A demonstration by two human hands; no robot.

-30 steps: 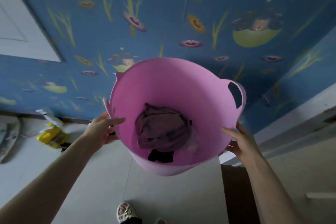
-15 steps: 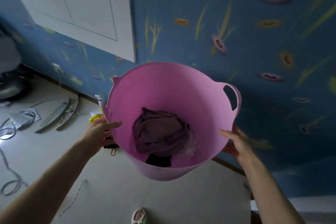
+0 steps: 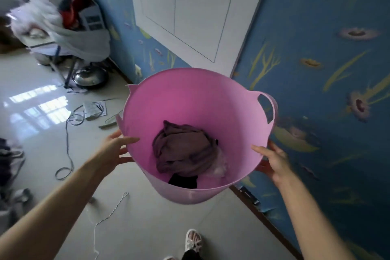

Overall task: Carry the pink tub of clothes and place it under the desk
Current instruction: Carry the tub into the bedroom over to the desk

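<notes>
The pink tub (image 3: 190,95) hangs in the air in front of me, held between both hands. Inside it lie crumpled purple clothes (image 3: 183,150) with a black piece below them. My left hand (image 3: 115,150) grips the tub's left rim, thumb over the edge. My right hand (image 3: 273,159) grips the right rim below the handle hole (image 3: 266,110). No desk is in view.
A blue flowered wall (image 3: 316,59) with a white door panel (image 3: 190,6) runs along the right. Loose cables (image 3: 68,131) and string lie on the glossy floor. A metal bowl (image 3: 90,77) and a cloth-draped stand (image 3: 63,36) are at the back left. My foot (image 3: 193,243) shows below.
The view has swung left along the wall. The white door panel now sits straight ahead and the cluttered back-left corner has come into sight. Both hands keep their hold on the tub.
</notes>
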